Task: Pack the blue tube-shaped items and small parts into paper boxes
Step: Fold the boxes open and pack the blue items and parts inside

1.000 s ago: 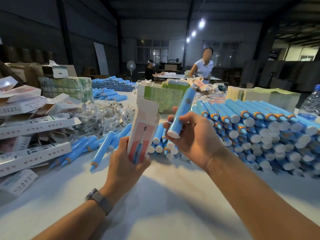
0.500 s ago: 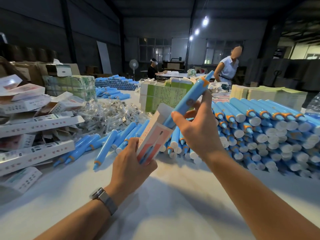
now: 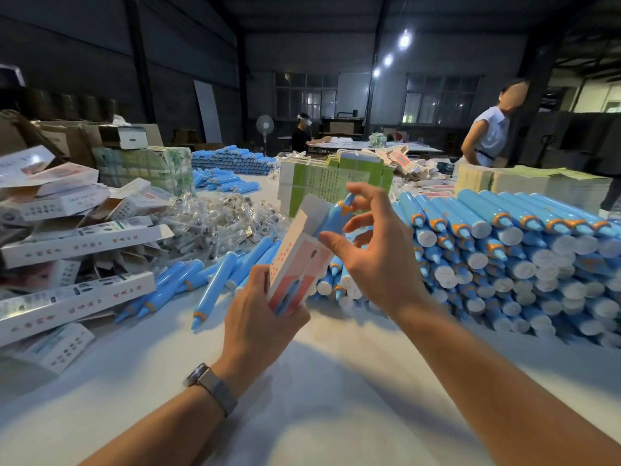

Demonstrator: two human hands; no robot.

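White cloth covers the table [image 3: 336, 415] in a dim warehouse. Nearest, the left hand [image 3: 258, 324] grips a slim paper box [image 3: 295, 264], tilted, flap open. A glossy blue tube [image 3: 332, 216] sits partly inside its mouth; the right hand [image 3: 376, 257], fingers spread loosely, touches the tube's tip. Beyond, stacked tubes [image 3: 504, 250], bagged small parts [image 3: 215, 223], filled boxes [image 3: 67, 243].

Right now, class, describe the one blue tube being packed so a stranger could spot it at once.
Start at the big stack of blue tubes on the right, then look left to the pink-and-white box the left hand grips. The tube pokes from its open top, unlike its neighbours, which lie flat.
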